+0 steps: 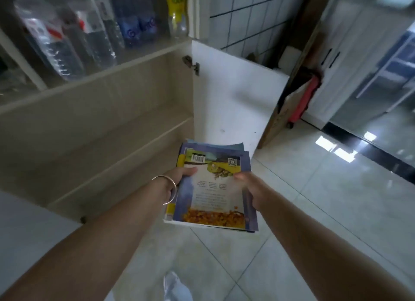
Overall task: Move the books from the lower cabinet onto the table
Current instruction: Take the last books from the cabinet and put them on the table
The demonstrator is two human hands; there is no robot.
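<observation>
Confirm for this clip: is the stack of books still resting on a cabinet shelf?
No. The stack of books is held in the air, out in front of the open lower cabinet, gripped by the left hand and right hand.

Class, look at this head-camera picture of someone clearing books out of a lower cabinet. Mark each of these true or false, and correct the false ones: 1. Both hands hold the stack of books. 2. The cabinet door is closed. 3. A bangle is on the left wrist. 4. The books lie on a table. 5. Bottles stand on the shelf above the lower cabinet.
1. True: the left hand and right hand grip the stack of books by its sides.
2. False: the cabinet door is swung open.
3. True: the bangle circles the left wrist.
4. False: the books are held in the air above the tiled floor; no table shows.
5. True: the bottles stand there.
</observation>
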